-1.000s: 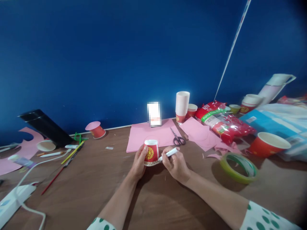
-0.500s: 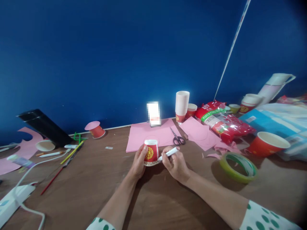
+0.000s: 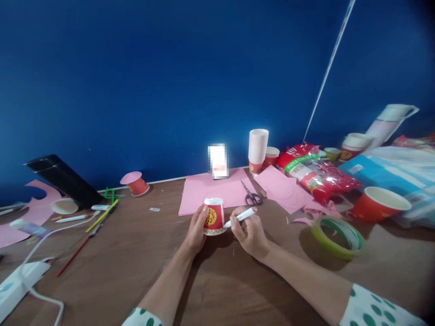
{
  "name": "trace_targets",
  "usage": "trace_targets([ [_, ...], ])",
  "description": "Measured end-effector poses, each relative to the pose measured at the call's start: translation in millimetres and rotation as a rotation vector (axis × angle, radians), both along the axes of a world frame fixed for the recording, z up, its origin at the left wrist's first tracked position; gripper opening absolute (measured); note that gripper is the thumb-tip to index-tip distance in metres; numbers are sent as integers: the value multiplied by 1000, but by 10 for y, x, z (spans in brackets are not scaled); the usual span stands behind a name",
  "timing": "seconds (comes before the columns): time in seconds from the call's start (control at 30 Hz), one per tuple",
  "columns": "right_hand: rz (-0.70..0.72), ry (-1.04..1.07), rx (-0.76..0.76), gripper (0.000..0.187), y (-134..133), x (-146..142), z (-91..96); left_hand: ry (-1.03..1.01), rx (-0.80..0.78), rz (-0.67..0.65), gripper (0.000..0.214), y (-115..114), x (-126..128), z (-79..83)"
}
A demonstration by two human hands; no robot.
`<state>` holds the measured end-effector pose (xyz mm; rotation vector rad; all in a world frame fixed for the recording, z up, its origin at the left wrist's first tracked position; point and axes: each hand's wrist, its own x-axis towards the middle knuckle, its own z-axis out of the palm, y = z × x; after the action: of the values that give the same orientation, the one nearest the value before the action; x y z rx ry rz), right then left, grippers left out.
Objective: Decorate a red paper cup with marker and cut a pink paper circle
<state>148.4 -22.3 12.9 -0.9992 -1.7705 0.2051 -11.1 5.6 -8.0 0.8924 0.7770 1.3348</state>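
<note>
My left hand [image 3: 196, 228] is closed round the left side of a red paper cup [image 3: 217, 216] with a gold emblem. A zigzag line runs along the cup's pale lower band. In my right hand [image 3: 250, 233] is a white marker [image 3: 240, 217], gripped like a pen, its tip at the cup's lower right edge. Whether the tip touches the cup I cannot tell. Just beyond my right hand lie dark-handled scissors [image 3: 253, 198]. Behind the cup are pink paper sheets [image 3: 197, 192].
On the right are a roll of tape [image 3: 319, 237], a red paper cup [image 3: 377, 206], a red cup packet [image 3: 316, 172] and stacked cups [image 3: 258, 147]. To the left are a black bottle [image 3: 68, 181], a pink-topped cup [image 3: 136, 183], brushes [image 3: 91, 233] and a power strip [image 3: 20, 290].
The marker and my right hand have shifted very slightly beside the cup. My left hand keeps its hold, and the other things stay where they were.
</note>
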Motion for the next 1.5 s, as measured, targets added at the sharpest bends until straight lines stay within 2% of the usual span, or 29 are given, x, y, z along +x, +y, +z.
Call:
trace_targets([
  [0.23, 29, 153, -128, 19, -31, -2, -15, 23, 21, -18, 47, -3, -34, 22],
  [0.53, 45, 192, -128, 20, -41, -7, -56, -58, -32, -20, 33, -3, -21, 54],
  [0.77, 38, 189, -113, 22, -53, -11, -31, -169, -163, 5, 38, -5, -7, 90],
  [0.97, 43, 194, -123, 20, -56, -14, -47, -53, -109, -5, 46, -20, -32, 69],
  [1.33, 76, 212, -135, 20, -92, -38, -48, -36, -166, -27, 54, -8, -5, 93],
  [1.5, 94, 230, -142, 18, -94, -49, -66, -11, -126, -12, 55, -9, -7, 73],
])
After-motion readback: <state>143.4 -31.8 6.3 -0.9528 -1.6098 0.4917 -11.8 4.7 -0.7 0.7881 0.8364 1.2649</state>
